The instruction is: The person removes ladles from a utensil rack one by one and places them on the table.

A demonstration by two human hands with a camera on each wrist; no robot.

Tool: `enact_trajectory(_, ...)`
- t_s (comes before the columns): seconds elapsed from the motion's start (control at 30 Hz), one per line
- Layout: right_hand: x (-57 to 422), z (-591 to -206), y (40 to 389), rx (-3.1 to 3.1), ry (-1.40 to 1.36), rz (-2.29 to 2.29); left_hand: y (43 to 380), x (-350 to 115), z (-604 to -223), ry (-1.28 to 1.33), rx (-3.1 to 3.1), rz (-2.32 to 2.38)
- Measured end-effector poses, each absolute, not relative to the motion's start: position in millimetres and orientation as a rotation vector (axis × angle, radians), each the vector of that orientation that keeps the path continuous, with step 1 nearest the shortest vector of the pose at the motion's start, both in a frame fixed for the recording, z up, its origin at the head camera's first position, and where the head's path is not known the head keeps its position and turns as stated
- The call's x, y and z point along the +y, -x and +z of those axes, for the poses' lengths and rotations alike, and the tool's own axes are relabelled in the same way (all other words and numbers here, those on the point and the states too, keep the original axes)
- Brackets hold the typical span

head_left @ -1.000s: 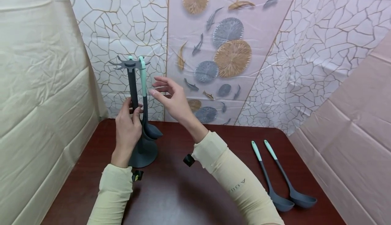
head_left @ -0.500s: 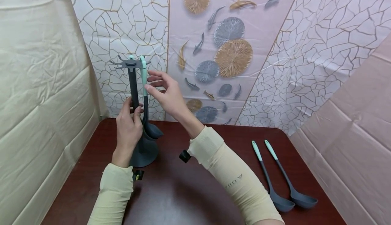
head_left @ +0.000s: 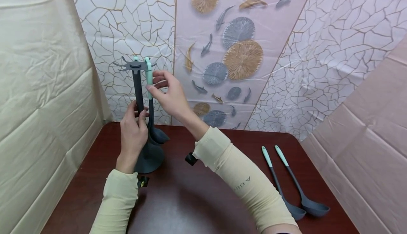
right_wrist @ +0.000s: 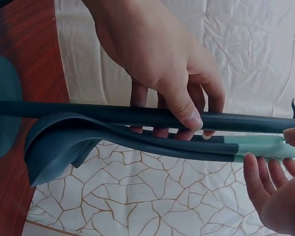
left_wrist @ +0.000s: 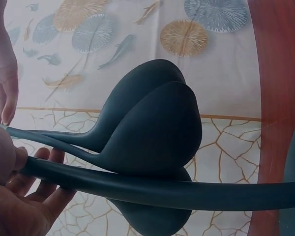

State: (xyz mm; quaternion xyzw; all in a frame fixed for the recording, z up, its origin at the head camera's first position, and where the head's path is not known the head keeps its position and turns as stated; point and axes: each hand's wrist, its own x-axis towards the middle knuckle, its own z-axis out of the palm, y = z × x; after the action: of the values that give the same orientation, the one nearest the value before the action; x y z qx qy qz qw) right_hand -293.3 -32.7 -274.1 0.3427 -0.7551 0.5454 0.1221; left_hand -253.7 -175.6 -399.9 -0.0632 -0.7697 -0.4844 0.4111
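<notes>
A dark grey utensil stand (head_left: pixel 138 87) with a hooked top and round base stands upright at the table's back left. My left hand (head_left: pixel 133 133) grips its pole, thumb on one side and fingers round the other. Ladles with mint handles and dark bowls hang from the hooks. My right hand (head_left: pixel 171 94) pinches the mint handle of the nearest ladle (head_left: pixel 149 75), thumb in front and fingers behind. In the left wrist view, two ladle bowls (left_wrist: pixel 155 130) overlap beside the pole, and another bowl (left_wrist: pixel 157 219) shows partly behind it. The upper hanging handles partly hide each other.
Two more ladles, one (head_left: pixel 276 177) beside the other (head_left: pixel 297 181), lie at the right of the dark red table (head_left: pixel 178 198). Patterned cloth (head_left: pixel 219 85) hangs behind the table, and plain cloth (head_left: pixel 41 103) borders it on the left.
My right hand has moved left and slightly up, from apart from the hanging ladles to the mint handle. My left hand keeps its grip on the pole.
</notes>
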Motion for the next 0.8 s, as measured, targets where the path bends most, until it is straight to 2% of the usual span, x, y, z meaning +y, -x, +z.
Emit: enact_trajectory(0.8, -29.3, -264.9, 292.7, -2.343, -0.958, 1.555, 251.7, -175.6, -398.8, 0.197, -1.975, -1.181)
